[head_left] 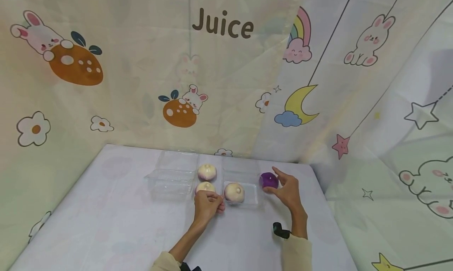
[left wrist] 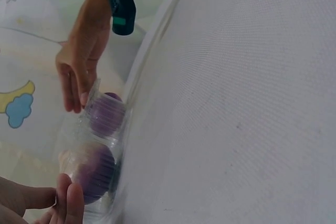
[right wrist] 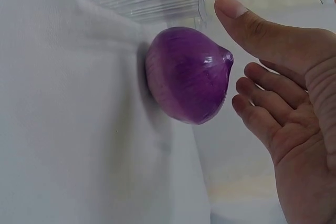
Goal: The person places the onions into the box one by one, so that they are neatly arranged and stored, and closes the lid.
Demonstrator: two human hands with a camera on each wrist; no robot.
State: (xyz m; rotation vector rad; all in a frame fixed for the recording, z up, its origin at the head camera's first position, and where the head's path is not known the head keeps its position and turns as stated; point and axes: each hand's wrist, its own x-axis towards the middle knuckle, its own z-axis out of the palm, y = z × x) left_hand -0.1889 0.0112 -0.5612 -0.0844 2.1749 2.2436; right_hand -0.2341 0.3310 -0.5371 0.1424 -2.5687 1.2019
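A glossy purple onion sits on the table, right of a clear plastic container. My right hand is around its right side, thumb and fingers spread; the right wrist view shows a gap between the hand and the onion. Inside that container's left half lies a pale onion. My left hand is by the container's front left corner, fingers loosely bent; contact with the rim is unclear. Behind it, another pale onion is partly covered, with a third pale onion farther back.
A second clear container stands open at the left, beyond the two pale onions. Both containers have raised transparent lids toward the back. A printed curtain hangs behind the white table.
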